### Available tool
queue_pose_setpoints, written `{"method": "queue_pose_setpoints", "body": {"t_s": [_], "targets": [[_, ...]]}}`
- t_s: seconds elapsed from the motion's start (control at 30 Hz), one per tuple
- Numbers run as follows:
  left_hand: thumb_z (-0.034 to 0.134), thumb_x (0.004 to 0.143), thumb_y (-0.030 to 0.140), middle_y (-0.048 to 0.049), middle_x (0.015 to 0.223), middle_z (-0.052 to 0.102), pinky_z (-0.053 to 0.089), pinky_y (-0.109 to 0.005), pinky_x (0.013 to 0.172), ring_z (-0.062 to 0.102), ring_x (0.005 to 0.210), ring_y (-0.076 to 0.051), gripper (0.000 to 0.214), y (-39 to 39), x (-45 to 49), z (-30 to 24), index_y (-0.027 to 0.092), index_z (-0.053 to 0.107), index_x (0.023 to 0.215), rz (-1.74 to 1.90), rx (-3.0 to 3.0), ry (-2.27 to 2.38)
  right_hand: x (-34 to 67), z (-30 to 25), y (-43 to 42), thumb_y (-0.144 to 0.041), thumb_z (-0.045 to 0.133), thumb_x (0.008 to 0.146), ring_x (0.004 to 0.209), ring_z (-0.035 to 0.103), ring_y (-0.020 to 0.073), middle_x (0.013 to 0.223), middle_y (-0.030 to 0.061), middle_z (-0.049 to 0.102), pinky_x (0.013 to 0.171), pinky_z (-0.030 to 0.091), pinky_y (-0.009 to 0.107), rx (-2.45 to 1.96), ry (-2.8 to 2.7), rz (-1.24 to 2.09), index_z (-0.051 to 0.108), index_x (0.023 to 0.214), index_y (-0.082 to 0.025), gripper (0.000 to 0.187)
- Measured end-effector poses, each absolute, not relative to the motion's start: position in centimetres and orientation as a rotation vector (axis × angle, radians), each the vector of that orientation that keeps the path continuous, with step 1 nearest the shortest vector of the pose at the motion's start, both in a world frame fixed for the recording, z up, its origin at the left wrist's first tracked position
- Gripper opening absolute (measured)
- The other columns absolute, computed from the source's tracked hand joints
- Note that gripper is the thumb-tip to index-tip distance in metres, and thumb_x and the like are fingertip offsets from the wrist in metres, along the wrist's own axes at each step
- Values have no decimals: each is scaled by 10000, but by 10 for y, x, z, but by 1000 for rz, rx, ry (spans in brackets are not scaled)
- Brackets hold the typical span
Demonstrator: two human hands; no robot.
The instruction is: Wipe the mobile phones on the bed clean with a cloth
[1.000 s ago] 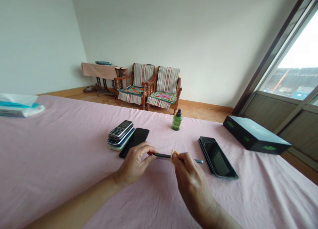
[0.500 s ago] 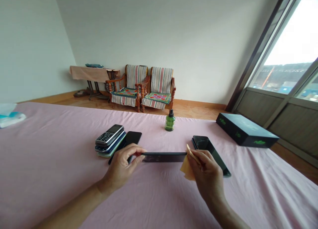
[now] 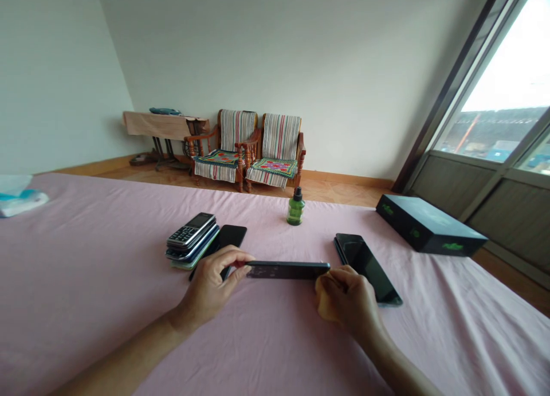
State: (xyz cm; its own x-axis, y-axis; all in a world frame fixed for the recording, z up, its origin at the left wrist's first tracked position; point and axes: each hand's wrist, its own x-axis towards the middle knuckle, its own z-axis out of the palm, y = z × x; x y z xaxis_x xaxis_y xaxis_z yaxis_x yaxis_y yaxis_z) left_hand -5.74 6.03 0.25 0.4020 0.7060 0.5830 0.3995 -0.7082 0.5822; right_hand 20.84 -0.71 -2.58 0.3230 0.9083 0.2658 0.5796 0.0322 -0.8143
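Observation:
My left hand (image 3: pixel 212 287) grips the left end of a dark smartphone (image 3: pixel 286 270), held flat and nearly edge-on just above the pink tablecloth (image 3: pixel 107 270). My right hand (image 3: pixel 346 301) is closed at the phone's right end, fingers curled around a small yellow cloth that is mostly hidden. Left of my hands lies a stack of phones (image 3: pixel 191 240) with a keypad phone on top and a black phone (image 3: pixel 230 238) beside it. Two stacked dark phones (image 3: pixel 367 267) lie to the right of my right hand.
A small green bottle (image 3: pixel 295 208) stands behind the held phone. A black box (image 3: pixel 429 232) sits at the table's right edge by the window. A tissue pack (image 3: pixel 19 195) lies far left. Two striped chairs (image 3: pixel 253 152) and a side table stand against the far wall.
The phone turned from end-on to lengthwise between my hands. The yellow cloth, hanging from my right fingers half a second ago, is now balled inside the closed hand at the phone's end.

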Motion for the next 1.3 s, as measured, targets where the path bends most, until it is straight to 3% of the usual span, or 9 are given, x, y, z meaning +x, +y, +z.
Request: {"method": "queue_pose_setpoints", "body": {"t_s": [0.1, 0.27, 0.43, 0.6, 0.8, 1.03, 1.3], "targets": [[543, 882, 214, -40, 844, 644, 502, -265, 689, 623, 772, -164, 126, 61, -57, 3, 163, 657, 901, 1228, 2314, 953, 207, -22, -8, -330, 551, 790, 609, 559, 153, 691, 21, 575, 555, 400, 244, -1649, -1382, 415, 654, 577, -173, 284], [545, 880, 217, -37, 841, 647, 507, -265, 701, 625, 772, -163, 128, 61, -56, 3, 167, 662, 899, 1235, 2333, 960, 205, -17, -9, -367, 529, 842, 751, 617, 182, 874, 60, 636, 626, 455, 254, -1507, -1316, 320, 722, 833, -173, 273], [546, 878, 215, -39, 837, 649, 517, -261, 680, 628, 755, -162, 129, 61, -56, 3, 167, 664, 899, 1244, 2328, 964, 205, -24, -6, -314, 537, 813, 553, 572, 140, 671, 9, 564, 479, 412, 225, -1604, -1412, 407, 602, 537, -179, 314], [551, 882, 218, -39, 846, 651, 526, -257, 680, 633, 767, -163, 130, 62, -56, 1, 171, 665, 925, 1272, 2305, 965, 207, -24, -4, -286, 537, 813, 552, 548, 126, 653, -6, 528, 485, 395, 218, -1607, -1462, 330, 564, 553, -180, 282], [562, 882, 215, -34, 873, 665, 540, -254, 709, 662, 802, -164, 134, 65, -57, -6, 178, 670, 950, 1358, 2220, 1019, 203, -3, -14, -252, 497, 878, 645, 572, 135, 779, 25, 564, 571, 444, 233, -1467, -1552, 209, 644, 760, -172, 204], [545, 886, 193, -41, 865, 668, 527, -254, 700, 656, 801, -171, 145, 58, -54, -9, 181, 672, 954, 1312, 2346, 1001, 199, 15, -29, -203, 425, 939, 714, 588, 142, 906, 55, 573, 610, 483, 248, -1389, -1656, -33, 625, 933, -187, 201], [538, 908, 178, -66, 975, 654, 531, -316, 788, 631, 896, -199, 197, 52, -54, -2, 203, 663, 1059, 1348, 2613, 932, 197, 21, -31, -186, 399, 955, 729, 613, 170, 898, 80, 585, 607, 533, 278, -1284, -1799, -264, 597, 1044, -171, 217]]}}
